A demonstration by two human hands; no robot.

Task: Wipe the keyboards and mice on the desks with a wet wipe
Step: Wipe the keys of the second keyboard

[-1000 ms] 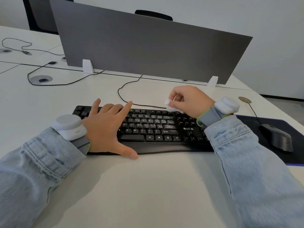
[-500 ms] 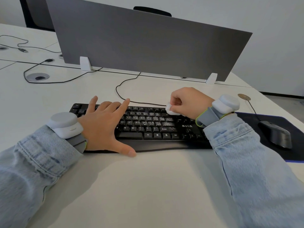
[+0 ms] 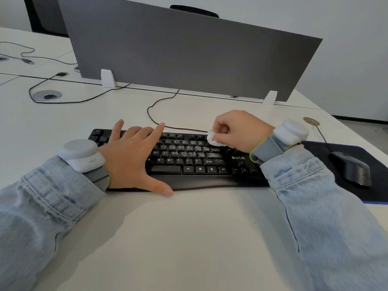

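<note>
A black keyboard (image 3: 189, 158) lies across the middle of the white desk (image 3: 189, 238). My left hand (image 3: 134, 156) rests flat on its left half, fingers spread, thumb on the desk at the front edge. My right hand (image 3: 239, 131) pinches a small bunched white wet wipe (image 3: 213, 138) and presses it on the upper key rows right of centre. A dark grey mouse (image 3: 352, 169) sits on a dark mouse pad (image 3: 375, 164) at the right, apart from both hands.
A grey divider panel (image 3: 189, 51) stands behind the keyboard on white feet. The keyboard cable (image 3: 155, 114) loops toward it. Other cables (image 3: 63, 97) and a round cable grommet (image 3: 47, 95) lie at the left. A small round disc (image 3: 311, 121) sits at the right.
My right hand has shifted the wipe slightly along the upper key rows. My left hand has stayed flat on the keyboard's left half.
</note>
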